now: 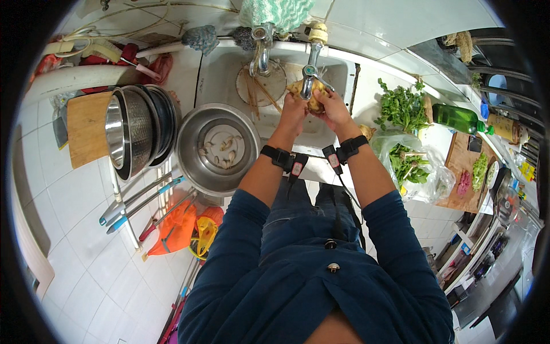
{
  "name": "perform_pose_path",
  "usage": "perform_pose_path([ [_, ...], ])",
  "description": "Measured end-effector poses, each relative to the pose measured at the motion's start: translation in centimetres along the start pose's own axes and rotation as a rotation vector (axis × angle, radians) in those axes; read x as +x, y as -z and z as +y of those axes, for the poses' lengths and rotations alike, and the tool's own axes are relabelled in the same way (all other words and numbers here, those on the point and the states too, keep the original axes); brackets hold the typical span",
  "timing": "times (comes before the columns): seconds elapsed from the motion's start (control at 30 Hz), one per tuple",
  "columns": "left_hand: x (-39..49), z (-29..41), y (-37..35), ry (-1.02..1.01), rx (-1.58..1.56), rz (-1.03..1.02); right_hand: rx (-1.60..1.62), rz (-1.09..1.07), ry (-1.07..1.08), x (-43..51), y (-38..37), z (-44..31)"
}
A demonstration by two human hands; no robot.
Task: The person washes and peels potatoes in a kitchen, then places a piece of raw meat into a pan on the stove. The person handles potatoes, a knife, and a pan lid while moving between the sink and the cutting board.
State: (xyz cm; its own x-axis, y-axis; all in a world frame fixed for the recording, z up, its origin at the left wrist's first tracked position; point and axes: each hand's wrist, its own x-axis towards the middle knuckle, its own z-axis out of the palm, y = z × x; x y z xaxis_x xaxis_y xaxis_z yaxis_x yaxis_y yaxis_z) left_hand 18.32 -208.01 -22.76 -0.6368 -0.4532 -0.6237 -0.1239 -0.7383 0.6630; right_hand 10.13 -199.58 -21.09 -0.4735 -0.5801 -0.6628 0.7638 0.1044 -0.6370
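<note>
Both of my hands grip a knobbly yellow-brown root that looks like ginger under the spout of the right faucet. My left hand holds it from the left and my right hand from the right. The faucet hides part of the root, and I cannot tell whether water runs. Below is a white sink with a round strainer and wooden chopsticks at its back left. At the sink's left stands a wide steel basin with several peeled garlic cloves in it.
Stacked metal bowls and a wooden board stand farther left. On the right counter lie leafy herbs, a plastic bag of greens, a green bottle and a cutting board with chopped vegetables. A second faucet stands left.
</note>
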Motion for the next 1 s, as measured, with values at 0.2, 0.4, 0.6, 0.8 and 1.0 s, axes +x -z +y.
perform_pose_path([
  [0.2, -0.4, 1.3, -0.3, 0.003, 0.429, -0.042, -0.016, 0.080, 0.094, 0.2, 0.3, -0.1],
  [0.4, 0.0, 1.4, 0.3, -0.148, 0.329, -0.199, -0.078, 0.101, 0.195, 0.8, 0.0, 0.4],
  [0.6, -0.5, 1.2, -1.0, -0.071, 0.216, -0.113, -0.449, 0.260, 0.337, 1.0, -0.3, 0.8],
  [0.8, -0.3, 3.0, 0.7, 0.085, 0.358, -0.355, -0.393, 0.140, 0.297, 0.3, -0.1, -0.1],
  [1.0, 0.1, 3.1, 0.8, 0.086, 0.475, -0.346, -0.373, 0.084, 0.231, -0.2, -0.5, -1.1],
])
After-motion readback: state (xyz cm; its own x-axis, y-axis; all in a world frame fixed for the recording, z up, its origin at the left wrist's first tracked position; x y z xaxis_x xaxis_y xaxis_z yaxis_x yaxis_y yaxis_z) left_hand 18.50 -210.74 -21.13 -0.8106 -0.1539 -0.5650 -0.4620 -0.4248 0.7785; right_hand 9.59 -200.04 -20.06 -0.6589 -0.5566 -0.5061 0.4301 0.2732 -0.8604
